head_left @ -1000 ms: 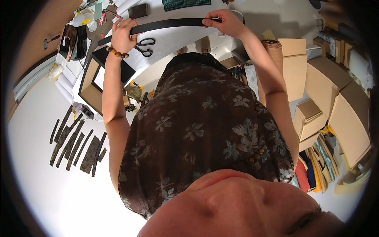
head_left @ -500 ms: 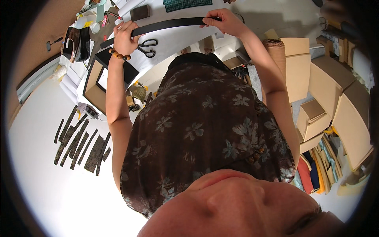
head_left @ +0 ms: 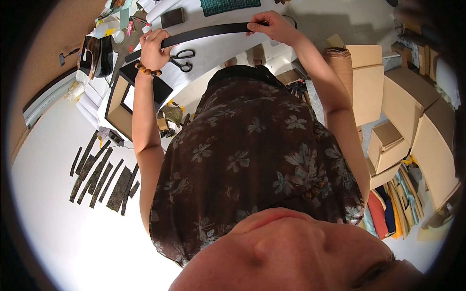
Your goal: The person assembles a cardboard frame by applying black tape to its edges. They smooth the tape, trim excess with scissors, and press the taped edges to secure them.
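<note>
A long black strip [head_left: 208, 33] stretches in a slight bow above the white tabletop, between my two hands. Its left part runs beneath my left hand [head_left: 155, 49], whose fingers are curled over it, and a short end pokes out past the wrist. My right hand [head_left: 274, 27] pinches the strip near its right end, thumb against fingers. Black-handled scissors [head_left: 182, 61] lie just right of my left hand. Next to my left wrist is a black-edged open box or frame [head_left: 118, 114], partly covered by my forearm.
Along the far side lie a green cutting mat [head_left: 228, 6] and a dark block [head_left: 173, 17]. A bottle [head_left: 102, 30] and a black glossy item [head_left: 97, 56] stand at far left. Several dark strips [head_left: 116, 194] rest on white at left. Cardboard boxes [head_left: 403, 92] and a brown roll [head_left: 339, 72] fill the right.
The whole view has shifted slightly, with the things at left a little further right. Both hands keep hold of the strip in nearly the same place.
</note>
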Demonstrator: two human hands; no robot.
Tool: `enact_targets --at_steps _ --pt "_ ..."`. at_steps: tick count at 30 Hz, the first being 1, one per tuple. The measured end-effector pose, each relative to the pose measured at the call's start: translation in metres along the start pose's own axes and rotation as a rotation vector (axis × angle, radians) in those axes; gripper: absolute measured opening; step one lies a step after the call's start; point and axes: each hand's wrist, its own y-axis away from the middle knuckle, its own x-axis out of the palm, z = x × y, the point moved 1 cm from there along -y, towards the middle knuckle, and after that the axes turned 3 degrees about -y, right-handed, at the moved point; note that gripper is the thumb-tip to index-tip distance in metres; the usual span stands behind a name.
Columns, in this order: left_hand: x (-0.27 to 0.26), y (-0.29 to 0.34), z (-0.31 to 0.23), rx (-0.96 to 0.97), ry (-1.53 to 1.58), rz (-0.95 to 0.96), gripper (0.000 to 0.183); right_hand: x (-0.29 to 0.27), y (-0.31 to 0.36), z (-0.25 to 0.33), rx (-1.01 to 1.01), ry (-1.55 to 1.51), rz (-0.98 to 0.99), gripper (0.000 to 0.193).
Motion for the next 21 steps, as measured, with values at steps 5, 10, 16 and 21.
enact_targets --at_steps 5,10,16,21 --pt "0.002 0.001 -0.001 0.010 -0.003 -0.020 0.019 0.009 -0.011 -0.032 -0.172 -0.138 0.013 0.022" --pt "0.002 0.002 -0.005 -0.014 -0.014 -0.009 0.019 0.011 -0.007 -0.026 -0.095 -0.183 0.029 0.024" --pt "0.002 0.002 0.003 -0.001 -0.021 -0.022 0.018 0.020 -0.012 -0.038 -0.098 -0.405 -0.076 0.023" --pt "0.005 0.007 0.009 0.016 -0.043 -0.029 0.030 0.029 -0.012 -0.038 -0.158 -0.403 -0.205 0.022"
